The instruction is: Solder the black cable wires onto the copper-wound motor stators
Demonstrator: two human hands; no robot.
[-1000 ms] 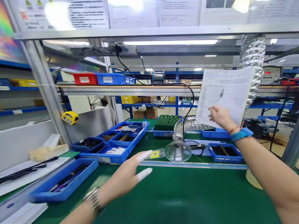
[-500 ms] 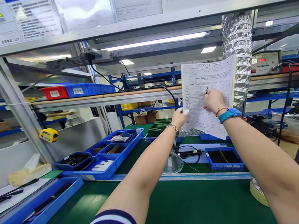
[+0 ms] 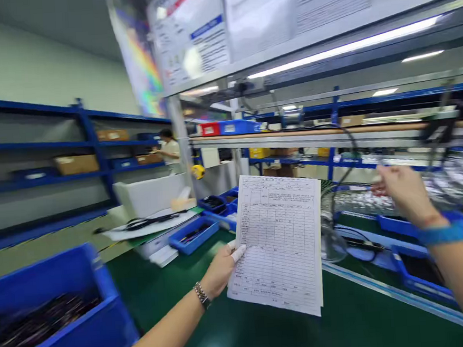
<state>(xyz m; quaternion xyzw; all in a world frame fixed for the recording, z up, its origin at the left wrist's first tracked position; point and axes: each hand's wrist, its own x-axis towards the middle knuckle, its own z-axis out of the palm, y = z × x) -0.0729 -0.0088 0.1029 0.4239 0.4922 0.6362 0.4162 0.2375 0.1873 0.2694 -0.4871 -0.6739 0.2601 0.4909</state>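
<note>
My left hand (image 3: 222,269) grips a printed form (image 3: 278,244) by its lower left edge, thumb on top, fingers behind. The form is a paper sheet with a table grid and a few handwritten marks, with backing sheets behind it. White covers sit on my thumb and a fingertip. My right hand (image 3: 403,188) is out to the right, apart from the paper and blurred by motion. Its fingers are pinched together around a pen, of which just a smeared grey end shows above them.
A large blue bin (image 3: 63,317) of dark parts stands at the near left. Further back are a small blue tray (image 3: 194,237), a yellow tape measure (image 3: 198,171) on the frame and a blue tray (image 3: 420,271) at right. A person (image 3: 170,151) stands by the far shelves.
The view has swung left. The form has come down and closer in my left hand. My right hand has left the paper and moved to the right.
</note>
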